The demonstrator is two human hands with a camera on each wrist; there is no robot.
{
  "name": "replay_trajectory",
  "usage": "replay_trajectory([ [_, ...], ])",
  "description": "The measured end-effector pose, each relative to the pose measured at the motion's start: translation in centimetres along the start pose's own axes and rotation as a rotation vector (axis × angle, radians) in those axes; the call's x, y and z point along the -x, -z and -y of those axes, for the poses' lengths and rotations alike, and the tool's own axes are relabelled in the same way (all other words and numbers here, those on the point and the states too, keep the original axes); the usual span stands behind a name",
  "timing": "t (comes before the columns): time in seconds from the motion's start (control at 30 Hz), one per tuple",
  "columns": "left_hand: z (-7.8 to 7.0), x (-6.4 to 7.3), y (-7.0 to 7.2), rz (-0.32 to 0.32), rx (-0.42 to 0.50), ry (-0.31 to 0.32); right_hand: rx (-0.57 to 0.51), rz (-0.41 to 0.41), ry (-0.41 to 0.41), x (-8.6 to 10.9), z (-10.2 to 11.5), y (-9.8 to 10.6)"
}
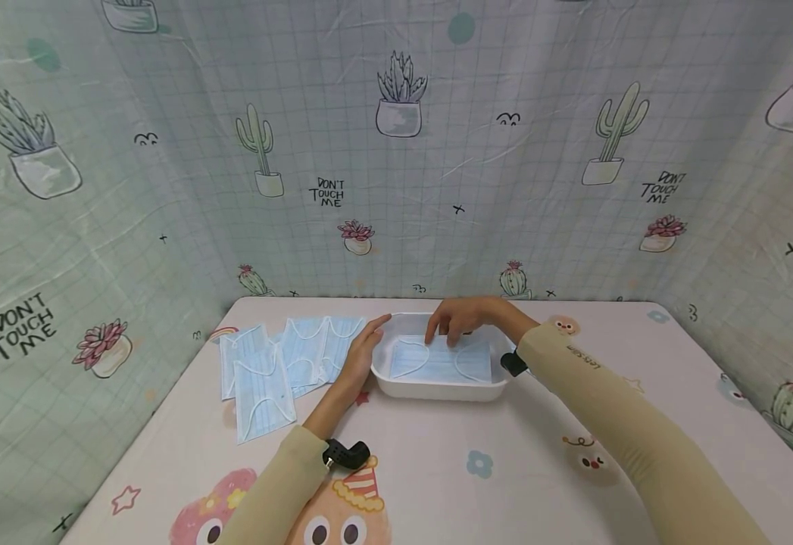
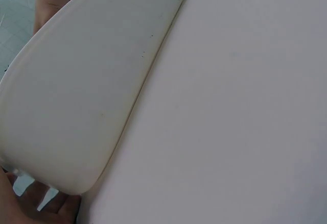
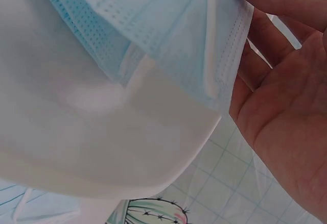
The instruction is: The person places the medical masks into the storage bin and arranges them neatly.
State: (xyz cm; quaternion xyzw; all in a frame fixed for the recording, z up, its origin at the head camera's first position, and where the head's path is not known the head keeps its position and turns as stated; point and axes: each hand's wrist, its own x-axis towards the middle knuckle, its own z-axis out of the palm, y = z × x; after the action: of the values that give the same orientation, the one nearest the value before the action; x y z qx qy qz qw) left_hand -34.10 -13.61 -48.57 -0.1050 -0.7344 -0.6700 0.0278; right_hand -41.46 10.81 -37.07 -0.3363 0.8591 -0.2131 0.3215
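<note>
Right wrist view: upper mask cut off at top.

the worktop was pale pink, printed with cartoon faces, stars and flowers. near its far edge stood a white tub, and to the left of it several light-blue masks lay flat, some of them overlapping.

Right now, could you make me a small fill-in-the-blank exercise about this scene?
1. In the head view, the loose masks lie to the ____ of the tub.
2. Over the tub's inside is the person's ____ hand.
3. The masks are coloured light ____.
4. The tub is coloured ____.

Missing words: left; right; blue; white.
</note>
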Motion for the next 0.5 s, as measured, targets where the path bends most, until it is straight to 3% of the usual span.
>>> replay_trajectory([
  [0.5, -0.11, -0.05, 0.02, 0.001, 0.013, -0.003, 0.010, -0.018, -0.014, 0.04, 0.32, -0.21],
])
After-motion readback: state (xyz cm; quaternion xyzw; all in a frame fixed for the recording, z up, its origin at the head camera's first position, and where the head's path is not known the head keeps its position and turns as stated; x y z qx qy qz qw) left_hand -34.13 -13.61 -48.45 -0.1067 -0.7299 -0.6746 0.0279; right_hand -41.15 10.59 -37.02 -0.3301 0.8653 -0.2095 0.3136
